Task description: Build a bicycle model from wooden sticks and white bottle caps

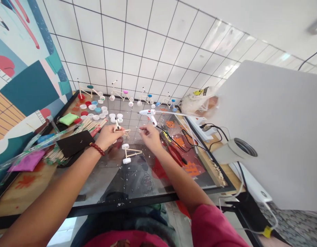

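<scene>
My left hand [108, 138] is closed on a small frame of wooden sticks [126, 131], which has a white piece with a dark tip standing up from it. To its right, my right hand [150, 137] has its fingertips pinched together at a small pale bit too tiny to name. The two hands are a short gap apart. Just below them on the glass tabletop lies a triangular stick frame [134, 150] with two white bottle caps [126, 160] as wheels. Beyond the right hand, a white glue gun [149, 116] rests on the glass.
Several finished stick-and-cap models [119, 93] stand along the tiled wall. Loose bottle caps [92, 107], wooden sticks [90, 127] and a black sheet [75, 142] are at left. Red-handled pliers [176, 154], cables and a plastic bag [201, 103] occupy the right side.
</scene>
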Demonstrator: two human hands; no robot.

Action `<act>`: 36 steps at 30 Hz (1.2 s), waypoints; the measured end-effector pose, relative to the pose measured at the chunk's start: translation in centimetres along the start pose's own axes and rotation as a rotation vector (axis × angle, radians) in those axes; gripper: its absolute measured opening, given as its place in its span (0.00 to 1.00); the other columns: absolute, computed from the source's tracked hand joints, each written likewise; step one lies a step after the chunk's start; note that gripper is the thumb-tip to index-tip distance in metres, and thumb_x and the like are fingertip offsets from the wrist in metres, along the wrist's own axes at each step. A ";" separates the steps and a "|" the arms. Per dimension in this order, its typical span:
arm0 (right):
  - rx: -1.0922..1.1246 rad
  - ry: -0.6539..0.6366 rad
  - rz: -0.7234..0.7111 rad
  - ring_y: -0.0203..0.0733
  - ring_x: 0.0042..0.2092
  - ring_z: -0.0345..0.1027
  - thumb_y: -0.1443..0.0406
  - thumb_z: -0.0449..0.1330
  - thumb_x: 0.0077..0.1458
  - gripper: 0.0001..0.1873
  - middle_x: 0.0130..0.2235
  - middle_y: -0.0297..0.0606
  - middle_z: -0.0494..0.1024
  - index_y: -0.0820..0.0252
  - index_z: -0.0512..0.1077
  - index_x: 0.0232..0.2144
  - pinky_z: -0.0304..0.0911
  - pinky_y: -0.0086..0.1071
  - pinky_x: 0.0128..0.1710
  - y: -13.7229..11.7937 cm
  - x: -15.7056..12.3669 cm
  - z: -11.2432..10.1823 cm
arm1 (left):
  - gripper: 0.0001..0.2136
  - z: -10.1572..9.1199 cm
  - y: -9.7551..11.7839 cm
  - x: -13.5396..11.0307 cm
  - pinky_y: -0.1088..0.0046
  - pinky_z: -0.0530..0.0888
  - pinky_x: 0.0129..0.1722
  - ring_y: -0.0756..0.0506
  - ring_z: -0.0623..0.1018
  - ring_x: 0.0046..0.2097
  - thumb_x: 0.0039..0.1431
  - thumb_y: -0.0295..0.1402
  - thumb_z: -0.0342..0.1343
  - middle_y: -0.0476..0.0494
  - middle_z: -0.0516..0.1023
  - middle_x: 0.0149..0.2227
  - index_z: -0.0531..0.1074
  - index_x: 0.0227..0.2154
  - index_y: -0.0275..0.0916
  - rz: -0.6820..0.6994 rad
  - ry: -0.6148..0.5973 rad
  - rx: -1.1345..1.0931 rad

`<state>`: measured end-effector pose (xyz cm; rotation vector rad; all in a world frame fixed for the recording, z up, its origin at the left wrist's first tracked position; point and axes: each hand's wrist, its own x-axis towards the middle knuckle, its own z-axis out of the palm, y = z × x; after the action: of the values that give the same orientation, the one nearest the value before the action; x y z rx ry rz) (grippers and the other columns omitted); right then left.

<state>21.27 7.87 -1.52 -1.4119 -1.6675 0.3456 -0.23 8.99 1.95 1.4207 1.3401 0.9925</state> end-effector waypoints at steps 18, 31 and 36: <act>0.308 -0.144 -0.053 0.37 0.32 0.71 0.64 0.63 0.53 0.05 0.29 0.33 0.80 0.56 0.79 0.27 0.65 0.31 0.38 -0.2 -1.3 2.8 | 0.15 0.4 -1.1 0.0 0.70 0.72 0.36 0.45 0.77 0.35 0.43 0.45 0.65 0.44 0.81 0.34 0.79 0.29 0.38 0.129 -0.074 0.098; 0.341 -0.128 -0.039 0.38 0.33 0.71 0.66 0.65 0.51 0.04 0.28 0.33 0.80 0.56 0.80 0.26 0.64 0.32 0.39 -0.2 -1.3 2.6 | 0.15 0.8 -1.0 -0.3 0.69 0.73 0.36 0.44 0.77 0.34 0.40 0.44 0.66 0.44 0.81 0.34 0.79 0.28 0.38 0.129 -0.076 0.032; 0.348 -0.145 -0.021 0.39 0.33 0.71 0.66 0.65 0.51 0.05 0.27 0.32 0.80 0.55 0.80 0.24 0.65 0.32 0.38 -0.4 -1.1 2.7 | 0.14 0.7 -1.0 -0.3 0.68 0.74 0.40 0.44 0.79 0.37 0.41 0.44 0.66 0.43 0.82 0.37 0.80 0.27 0.38 0.165 -0.079 0.059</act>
<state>18.94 7.66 -3.23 -1.1304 -1.6405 0.7050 0.13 8.66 0.81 1.6193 1.2185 0.9990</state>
